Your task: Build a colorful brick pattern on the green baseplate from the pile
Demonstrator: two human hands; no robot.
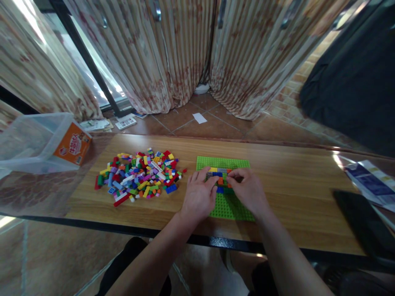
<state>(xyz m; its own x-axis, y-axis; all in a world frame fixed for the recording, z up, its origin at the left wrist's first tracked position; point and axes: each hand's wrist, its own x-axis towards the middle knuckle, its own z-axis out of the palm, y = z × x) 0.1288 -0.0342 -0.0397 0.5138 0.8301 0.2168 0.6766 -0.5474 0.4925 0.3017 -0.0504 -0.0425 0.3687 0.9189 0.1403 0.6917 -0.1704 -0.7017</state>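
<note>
A bright green studded baseplate (232,209) lies on the table, carrying rows of joined toy bricks (220,180) in yellow, blue, orange and other colours. Over the plate's left side rests my left hand (200,193), its fingers against the left end of the rows and its thumb held apart, pointing at the middle bricks. My right hand (247,190) comes in from the right, thumb and fingertips pinched together at the right end of the rows. A small brick appears to be in that pinch, mostly covered by the fingers.
Left of the plate spreads a pile of loose mixed bricks (143,174) on the wooden table (296,185). A clear plastic bin (37,142) with an orange label stands at the far left. A dark flat device (364,222) and papers (373,181) lie at the right end.
</note>
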